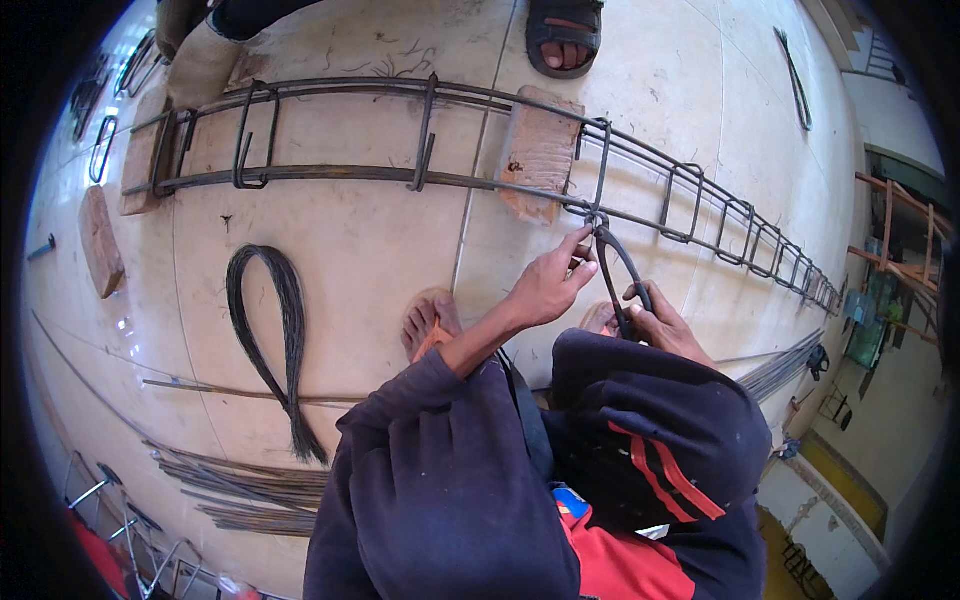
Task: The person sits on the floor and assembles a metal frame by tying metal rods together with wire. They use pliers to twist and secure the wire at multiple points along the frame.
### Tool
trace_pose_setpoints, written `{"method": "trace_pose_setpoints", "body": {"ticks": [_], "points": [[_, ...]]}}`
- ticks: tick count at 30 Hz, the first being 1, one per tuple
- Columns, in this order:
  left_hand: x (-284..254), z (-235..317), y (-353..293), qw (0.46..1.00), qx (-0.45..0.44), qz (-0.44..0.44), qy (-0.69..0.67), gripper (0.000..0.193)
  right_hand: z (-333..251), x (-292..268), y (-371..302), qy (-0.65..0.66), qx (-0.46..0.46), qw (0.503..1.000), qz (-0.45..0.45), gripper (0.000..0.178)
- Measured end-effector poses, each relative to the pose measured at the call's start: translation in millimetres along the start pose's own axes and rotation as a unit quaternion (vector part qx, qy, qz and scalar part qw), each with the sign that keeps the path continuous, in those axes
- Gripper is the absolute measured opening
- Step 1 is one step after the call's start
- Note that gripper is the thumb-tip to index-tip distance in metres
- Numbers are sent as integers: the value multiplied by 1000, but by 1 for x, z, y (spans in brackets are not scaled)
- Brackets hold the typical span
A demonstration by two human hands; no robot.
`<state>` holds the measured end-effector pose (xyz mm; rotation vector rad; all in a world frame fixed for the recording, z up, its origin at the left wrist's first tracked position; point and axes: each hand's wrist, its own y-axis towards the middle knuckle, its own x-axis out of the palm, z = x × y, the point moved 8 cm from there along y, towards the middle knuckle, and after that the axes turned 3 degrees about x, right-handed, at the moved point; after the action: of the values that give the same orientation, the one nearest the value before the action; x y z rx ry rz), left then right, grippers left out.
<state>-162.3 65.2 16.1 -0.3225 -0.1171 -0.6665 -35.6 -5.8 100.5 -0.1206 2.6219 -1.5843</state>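
- I monitor two bare hands working at a rebar cage, which runs from the upper left of the frame across the middle and down toward the right edge.
- Right hand [665, 325]: right of centre; I read its fingers as wrapped about the handles of the end-cutting pincers [603, 240]. The handles stand apart.
- Pincers, position: just right of centre, head up, at the crossing of a stirrup [603, 165] and the near long bar of the rebar cage [455, 179].
- Left hand [553, 283]: fingers bent, index fingertip at the same crossing, beside the pincer head. I cannot tell whether it pinches wire there.
- Supports: one brown block [540, 150] sits under the cage at upper centre; a second block [140, 165] sits under its end at upper left.
- Floor [370, 250]: pale tiles. I see a looped hank of tie wire [289, 300] left of centre and loose steel rods [250, 490] at lower left.
- Upper centre: I note another person's foot [564, 38] in a black sandal, beyond the cage.
- Upper right: a thin folded wire bundle [793, 75] lies on the tiles.
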Motion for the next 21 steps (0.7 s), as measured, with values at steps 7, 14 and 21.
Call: {"method": "trace_pose_setpoints", "body": {"ticks": [7,14,21], "points": [[3,1,-2,1000,-3,-17,26,55,49,6,33,71,-96,991,65,43],[9,-10,-4,997,2,-45,65,61,86,12,67,1,-161,979,127,36],[-8,1,2,980,-84,-134,-118,54,54,28,33,281,-27,956,-82,34]]}}
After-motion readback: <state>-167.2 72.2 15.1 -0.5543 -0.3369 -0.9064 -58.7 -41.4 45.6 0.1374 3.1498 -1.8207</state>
